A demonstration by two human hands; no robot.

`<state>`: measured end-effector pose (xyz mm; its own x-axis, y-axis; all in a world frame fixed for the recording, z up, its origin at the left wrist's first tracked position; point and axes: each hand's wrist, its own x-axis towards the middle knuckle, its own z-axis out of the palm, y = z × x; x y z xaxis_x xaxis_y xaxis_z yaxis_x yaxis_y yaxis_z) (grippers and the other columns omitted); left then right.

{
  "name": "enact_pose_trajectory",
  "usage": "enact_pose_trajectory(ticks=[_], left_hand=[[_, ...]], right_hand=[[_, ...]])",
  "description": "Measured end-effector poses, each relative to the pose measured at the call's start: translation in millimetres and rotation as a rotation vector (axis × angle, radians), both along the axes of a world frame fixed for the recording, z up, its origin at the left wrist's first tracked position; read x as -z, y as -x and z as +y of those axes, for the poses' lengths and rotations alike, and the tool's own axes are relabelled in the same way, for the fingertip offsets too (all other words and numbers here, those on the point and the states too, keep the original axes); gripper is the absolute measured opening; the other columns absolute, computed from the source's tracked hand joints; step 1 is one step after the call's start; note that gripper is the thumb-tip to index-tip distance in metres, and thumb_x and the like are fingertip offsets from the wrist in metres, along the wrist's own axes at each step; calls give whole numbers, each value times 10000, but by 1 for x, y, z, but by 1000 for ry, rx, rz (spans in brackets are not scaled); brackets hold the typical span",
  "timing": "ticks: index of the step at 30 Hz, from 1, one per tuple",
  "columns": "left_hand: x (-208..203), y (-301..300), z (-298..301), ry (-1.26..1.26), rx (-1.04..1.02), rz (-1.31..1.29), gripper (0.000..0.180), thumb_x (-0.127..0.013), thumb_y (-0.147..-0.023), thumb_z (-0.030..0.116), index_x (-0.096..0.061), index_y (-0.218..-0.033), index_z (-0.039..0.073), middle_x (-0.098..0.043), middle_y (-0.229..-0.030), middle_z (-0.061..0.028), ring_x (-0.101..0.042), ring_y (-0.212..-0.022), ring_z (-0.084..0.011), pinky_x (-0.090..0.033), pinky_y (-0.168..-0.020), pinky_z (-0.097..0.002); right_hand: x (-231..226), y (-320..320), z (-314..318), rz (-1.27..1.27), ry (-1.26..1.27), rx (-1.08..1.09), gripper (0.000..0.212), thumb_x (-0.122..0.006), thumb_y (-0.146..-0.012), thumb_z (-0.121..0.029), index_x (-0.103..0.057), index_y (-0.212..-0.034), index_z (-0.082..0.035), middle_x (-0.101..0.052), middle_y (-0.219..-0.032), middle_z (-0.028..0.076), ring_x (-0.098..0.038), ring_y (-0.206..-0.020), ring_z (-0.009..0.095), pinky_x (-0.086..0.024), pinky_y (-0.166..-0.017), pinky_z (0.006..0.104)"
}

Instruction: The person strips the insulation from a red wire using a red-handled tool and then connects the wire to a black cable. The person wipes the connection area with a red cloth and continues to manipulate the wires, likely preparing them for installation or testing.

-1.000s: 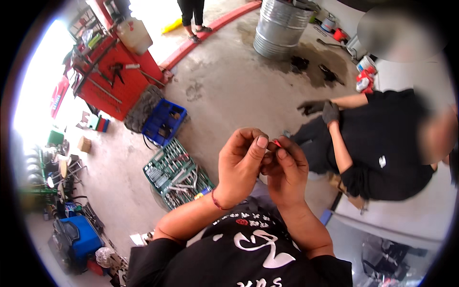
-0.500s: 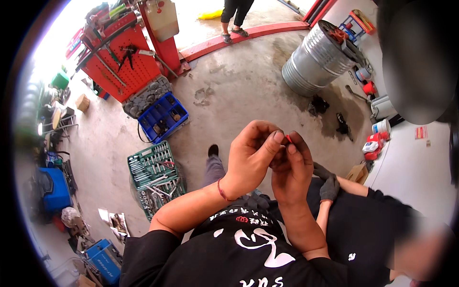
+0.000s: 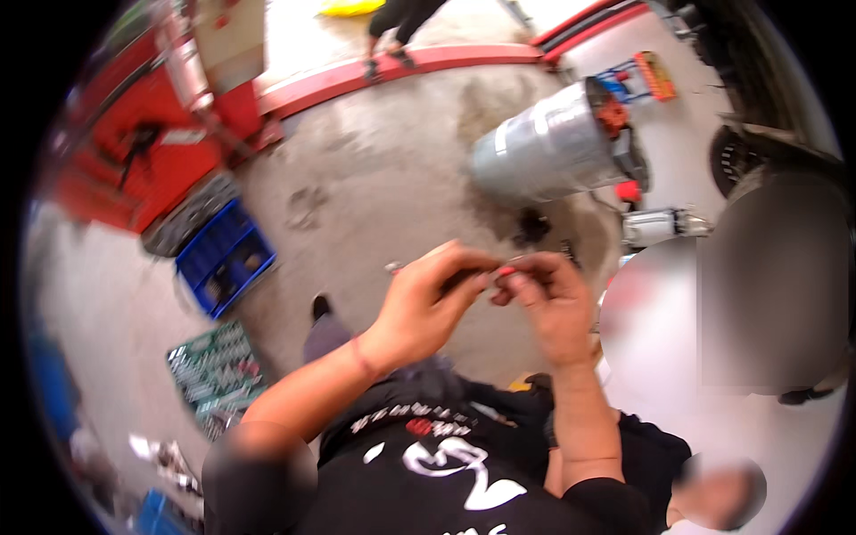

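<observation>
In front of my chest, both hands meet fingertip to fingertip. My right hand (image 3: 555,299) pinches a small red piece (image 3: 506,271) between thumb and fingers; its kind is too small and blurred to tell. My left hand (image 3: 419,308) is closed, its thumb and fingers drawn together beside the red piece. Whatever lies between the left fingertips cannot be made out. A dark red band circles my left wrist.
To the left on the floor are a blue parts tray (image 3: 225,259) and an open green socket set (image 3: 214,370). A metal drum (image 3: 539,147) stands ahead right, near a red tool board (image 3: 134,152) across from it. Another person (image 3: 646,455) is close at my right; someone else stands beyond the red sill (image 3: 428,64).
My view has swung right, so the tray and socket set sit further left. My hands have drawn slightly apart, with the red piece staying at the right fingertips. A wheel now shows at right.
</observation>
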<state>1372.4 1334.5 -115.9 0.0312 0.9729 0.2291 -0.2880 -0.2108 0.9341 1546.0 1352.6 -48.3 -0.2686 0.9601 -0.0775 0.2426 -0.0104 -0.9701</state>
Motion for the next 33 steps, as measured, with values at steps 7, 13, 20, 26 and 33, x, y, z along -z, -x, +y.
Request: enact_pose_trajectory(ticks=[7,13,20,26,33], left_hand=[[31,3,130,207,194,38,256,-637,-909,-11,-558,-1152,-5,-669,-914,-77,-598,-783,-90,-482,-669,-242],[106,-45,263,446,252,-63,205,-693,-873,33,-601,-1054,1,-686,-847,-100,-635,-742,-112,-495,-649,-263],[155,-120,494,636,129,249,91,-692,-852,-18,-631,-918,1,-660,-798,-63,-602,-750,-99,-491,-664,-241],[153,-189,698,359,169,525,123,-699,-810,-21,-660,-918,25,-565,-831,-101,-597,-669,-242,-467,-587,-339],[151,-246,923,261,306,524,143,-650,-825,-63,-631,-951,2,-567,-863,-144,-604,-727,-313,-491,-644,-355]], right_hand=[[31,-19,135,-155,216,-195,176,-617,-958,-58,-571,-1111,16,-666,-906,63,-640,-768,136,-534,-713,281],[82,-55,292,-363,488,-310,212,-619,-959,-66,-528,-1143,-14,-665,-974,68,-620,-772,128,-527,-691,282],[195,-133,486,60,468,93,244,-674,-942,-181,-600,-1084,3,-677,-964,62,-617,-840,93,-508,-721,244],[231,-191,661,212,173,249,113,-625,-941,-21,-607,-1046,17,-627,-1035,77,-637,-894,141,-526,-791,261],[221,-249,873,74,135,261,103,-645,-924,-16,-614,-1016,18,-615,-981,64,-630,-873,133,-516,-752,257]])
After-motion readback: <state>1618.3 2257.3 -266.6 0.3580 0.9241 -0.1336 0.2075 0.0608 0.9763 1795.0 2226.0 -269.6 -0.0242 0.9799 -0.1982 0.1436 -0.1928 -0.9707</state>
